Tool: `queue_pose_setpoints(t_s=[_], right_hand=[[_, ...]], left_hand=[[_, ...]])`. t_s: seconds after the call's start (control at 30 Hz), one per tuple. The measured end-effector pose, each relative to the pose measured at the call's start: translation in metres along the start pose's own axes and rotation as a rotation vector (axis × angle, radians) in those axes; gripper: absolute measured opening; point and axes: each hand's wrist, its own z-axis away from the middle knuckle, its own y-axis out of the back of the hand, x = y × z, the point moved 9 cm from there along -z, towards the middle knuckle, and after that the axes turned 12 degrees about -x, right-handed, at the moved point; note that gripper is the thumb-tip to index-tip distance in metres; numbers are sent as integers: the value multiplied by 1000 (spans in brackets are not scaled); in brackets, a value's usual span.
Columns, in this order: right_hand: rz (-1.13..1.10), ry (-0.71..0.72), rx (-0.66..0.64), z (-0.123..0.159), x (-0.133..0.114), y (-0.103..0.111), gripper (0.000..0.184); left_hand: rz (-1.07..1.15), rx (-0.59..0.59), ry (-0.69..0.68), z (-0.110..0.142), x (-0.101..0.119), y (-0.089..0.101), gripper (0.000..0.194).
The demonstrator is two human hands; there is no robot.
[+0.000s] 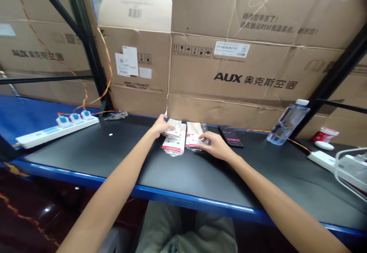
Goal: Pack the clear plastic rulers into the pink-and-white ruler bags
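Note:
Two stacks of flat red-and-white packets lie side by side at the back of the black bench top. My left hand [159,126] is closed on the top packet [173,128] of the left stack [172,144], lifting its near edge a little. My right hand [213,144] rests on the right stack [192,135], fingers curled and pressed on the front end of the top packet. Both forearms reach in from the near edge.
A dark phone [231,136] lies just right of the packets. A clear water bottle [287,123] leans further right, then a red-and-white tub [325,135] and a white power strip [329,160]. Another power strip [57,128] with blue plugs sits left. Cardboard boxes [243,73] wall the back.

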Motion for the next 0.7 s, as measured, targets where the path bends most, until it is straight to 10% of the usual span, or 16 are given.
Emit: queue_pose_setpoints(t_s=[0.37, 0.7], right_hand=[[-77, 112, -96, 0, -17, -7, 21], [-303, 18, 48, 1, -6, 1, 36]], left_hand=[[219, -28, 55, -1, -8, -5, 34], [490, -239, -172, 22, 50, -32, 27]])
